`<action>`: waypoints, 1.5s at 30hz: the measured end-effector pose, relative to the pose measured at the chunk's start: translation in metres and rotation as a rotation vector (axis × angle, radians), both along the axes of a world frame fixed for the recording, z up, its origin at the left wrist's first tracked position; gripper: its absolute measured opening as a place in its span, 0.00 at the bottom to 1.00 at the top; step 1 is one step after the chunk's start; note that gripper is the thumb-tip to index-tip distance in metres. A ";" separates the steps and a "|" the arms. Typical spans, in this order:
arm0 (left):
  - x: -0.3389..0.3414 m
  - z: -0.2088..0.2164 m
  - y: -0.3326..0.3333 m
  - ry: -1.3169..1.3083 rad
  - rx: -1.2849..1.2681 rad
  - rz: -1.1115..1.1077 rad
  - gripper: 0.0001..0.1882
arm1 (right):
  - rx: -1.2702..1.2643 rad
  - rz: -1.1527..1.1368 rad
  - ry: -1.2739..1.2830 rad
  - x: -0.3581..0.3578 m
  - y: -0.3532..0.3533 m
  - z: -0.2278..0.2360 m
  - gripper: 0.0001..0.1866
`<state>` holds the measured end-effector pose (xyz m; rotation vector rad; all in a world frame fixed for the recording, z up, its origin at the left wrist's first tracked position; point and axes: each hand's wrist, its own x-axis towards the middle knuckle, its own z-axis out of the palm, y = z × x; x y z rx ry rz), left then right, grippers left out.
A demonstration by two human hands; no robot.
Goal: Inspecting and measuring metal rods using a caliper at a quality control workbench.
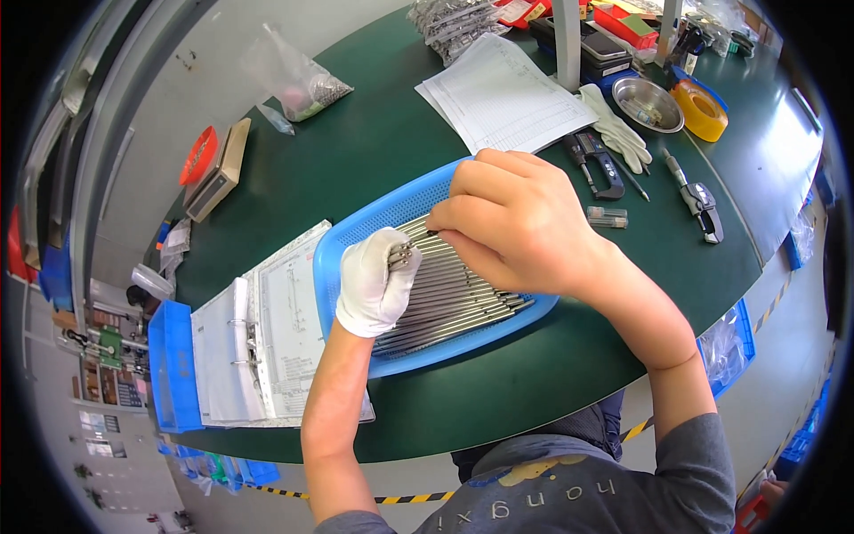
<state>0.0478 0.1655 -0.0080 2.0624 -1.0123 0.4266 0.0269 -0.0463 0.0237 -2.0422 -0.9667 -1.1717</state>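
- Standing at the left edge of the green surface [498, 400], a blue bin [173, 365] is seen beside an open ring binder [298, 329].
- The left grip [372, 285], white-gloved, is closed around a bunch of metal rods [401, 255], whose ends are left showing past the fingers.
- Below both grips, loose metal rods [445, 303] are laid side by side in a blue basket [327, 267].
- The right grip [525, 218], bare, is held over the basket, thumb and forefinger pinched on a small dark piece [432, 233] just beside the bunch.
- Farther right, a black micrometer [589, 149] and a second micrometer [703, 200] are laid apart.
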 end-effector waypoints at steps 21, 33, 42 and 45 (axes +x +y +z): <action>0.004 -0.007 -0.010 -0.187 0.249 0.056 0.07 | -0.254 -0.139 0.081 -0.005 -0.006 -0.009 0.08; 0.007 -0.012 -0.010 -0.238 0.269 0.099 0.08 | -0.339 -0.146 0.294 -0.005 -0.017 -0.003 0.11; 0.007 -0.013 -0.011 -0.206 0.309 0.125 0.08 | -0.332 -0.165 0.344 -0.003 -0.015 -0.009 0.11; 0.006 -0.013 -0.015 -0.202 0.285 0.118 0.08 | -0.343 -0.162 0.367 0.001 -0.018 -0.014 0.12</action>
